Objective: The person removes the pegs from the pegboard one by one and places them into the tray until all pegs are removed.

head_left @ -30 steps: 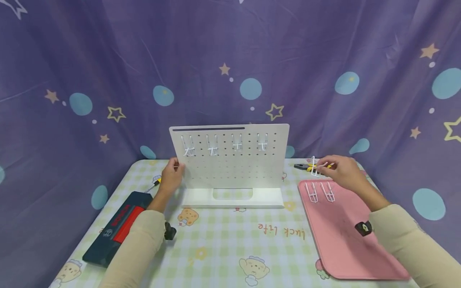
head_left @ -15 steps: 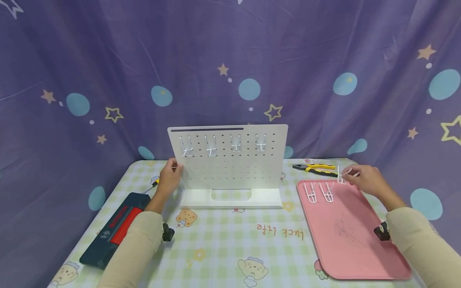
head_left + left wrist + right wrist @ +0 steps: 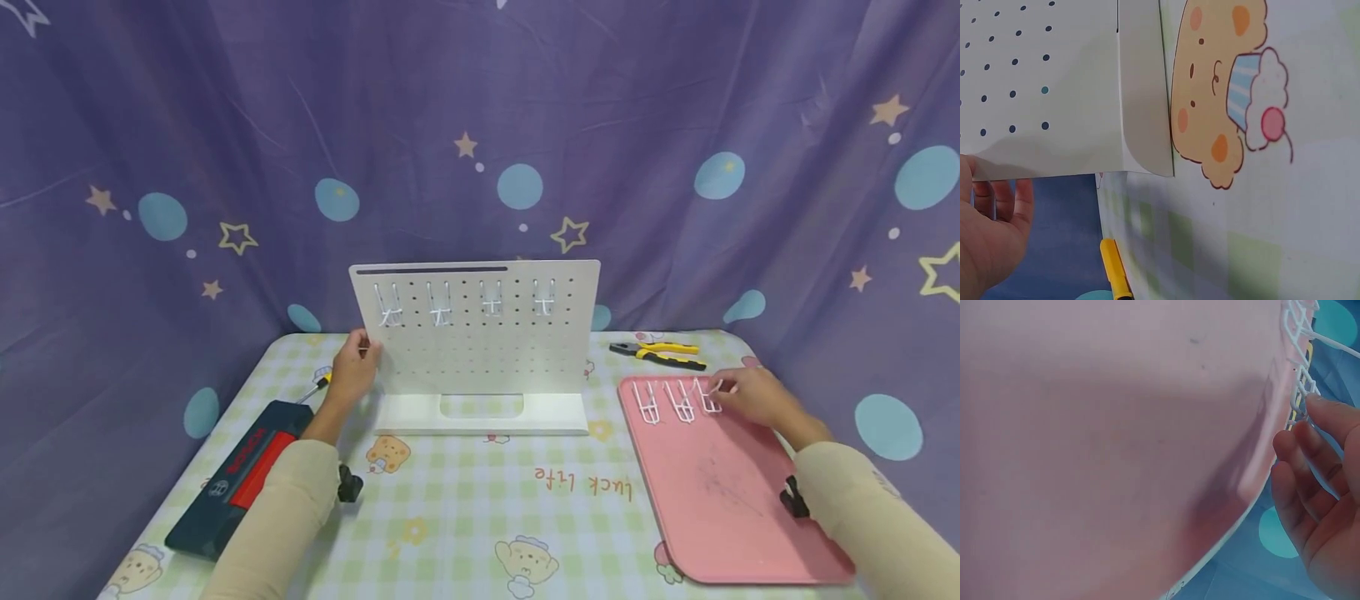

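A white pegboard [image 3: 480, 354] on a flat base stands upright on the table. My left hand [image 3: 351, 371] grips its left edge, with fingers curled behind the panel in the left wrist view [image 3: 1007, 203]. Several white wire hooks hang along the board's upper rows, one of them a leftmost hook [image 3: 390, 315]. At the far end of the pink tray [image 3: 735, 517], my right hand [image 3: 757, 397] pinches a white wire hook [image 3: 707, 398] between thumb and fingertips. It is low over the tray, beside two other hooks [image 3: 682, 403] lying there. Whether it touches the tray, I cannot tell.
Yellow-and-black pliers [image 3: 660, 354] lie behind the tray. At left is a dark case [image 3: 225, 483] with a red panel, and near it a screwdriver [image 3: 318, 386]. A purple curtain [image 3: 480, 125] rises behind the checked tablecloth [image 3: 465, 517].
My right hand has carried the hook from above the pliers rightward, then down and toward me to the tray, next to the other two. My left hand stays at the pegboard's edge.
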Demonstrator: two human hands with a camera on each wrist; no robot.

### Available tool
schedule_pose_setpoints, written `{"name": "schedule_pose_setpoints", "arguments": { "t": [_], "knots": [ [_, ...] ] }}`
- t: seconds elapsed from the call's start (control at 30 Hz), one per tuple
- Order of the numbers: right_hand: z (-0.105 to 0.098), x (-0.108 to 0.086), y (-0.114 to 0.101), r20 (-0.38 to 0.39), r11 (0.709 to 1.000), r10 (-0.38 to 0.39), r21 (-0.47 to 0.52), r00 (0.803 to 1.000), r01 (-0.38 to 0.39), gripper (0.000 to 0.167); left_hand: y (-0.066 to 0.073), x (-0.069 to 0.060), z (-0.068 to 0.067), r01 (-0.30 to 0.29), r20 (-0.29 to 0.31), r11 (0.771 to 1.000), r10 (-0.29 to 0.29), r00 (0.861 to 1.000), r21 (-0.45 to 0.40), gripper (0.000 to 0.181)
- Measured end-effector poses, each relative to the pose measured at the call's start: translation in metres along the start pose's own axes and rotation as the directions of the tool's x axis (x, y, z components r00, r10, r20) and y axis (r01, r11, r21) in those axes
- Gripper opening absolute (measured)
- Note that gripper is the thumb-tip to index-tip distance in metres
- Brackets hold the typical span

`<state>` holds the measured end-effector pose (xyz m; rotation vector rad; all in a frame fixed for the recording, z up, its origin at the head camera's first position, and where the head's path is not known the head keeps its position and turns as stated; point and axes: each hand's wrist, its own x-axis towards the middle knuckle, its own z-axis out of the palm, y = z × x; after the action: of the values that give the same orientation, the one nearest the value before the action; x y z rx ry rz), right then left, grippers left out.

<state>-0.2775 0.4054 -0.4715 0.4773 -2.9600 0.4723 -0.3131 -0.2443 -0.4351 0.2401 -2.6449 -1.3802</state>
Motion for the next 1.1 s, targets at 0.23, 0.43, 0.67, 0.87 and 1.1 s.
{"name": "schedule_pose_setpoints", "arguments": {
  "t": [0.23,0.43,0.67,0.87,1.1],
  "knots": [
    [0.001,0.0,-0.001,0.049,1.0,0.007,0.014,0.999,-0.007,0.008,-0.002,0.001,0.0,-0.014,-0.001,1.0,0.014,1.0,0.001,0.037],
    [0.004,0.0,0.005,0.067,1.0,0.016,-0.009,0.998,-0.015,0.008,0.0,0.002,0.0,0.003,0.006,1.0,-0.003,1.0,-0.005,0.037],
    [0.002,-0.002,0.005,0.084,0.998,0.058,0.002,0.995,-0.058,0.007,-0.002,0.001,0.001,-0.017,-0.006,1.0,0.017,1.0,-0.003,0.036],
    [-0.019,-0.002,0.002,0.114,0.999,0.039,-0.005,0.993,-0.038,0.016,-0.002,0.001,0.001,-0.012,0.0,1.0,0.012,1.0,-0.003,0.036],
    [-0.052,0.009,-0.01,0.04,1.0,-0.008,0.001,0.999,0.008,0.022,0.0,-0.001,0.001,-0.002,-0.007,1.0,0.002,1.0,-0.002,0.035]
  ]
}}
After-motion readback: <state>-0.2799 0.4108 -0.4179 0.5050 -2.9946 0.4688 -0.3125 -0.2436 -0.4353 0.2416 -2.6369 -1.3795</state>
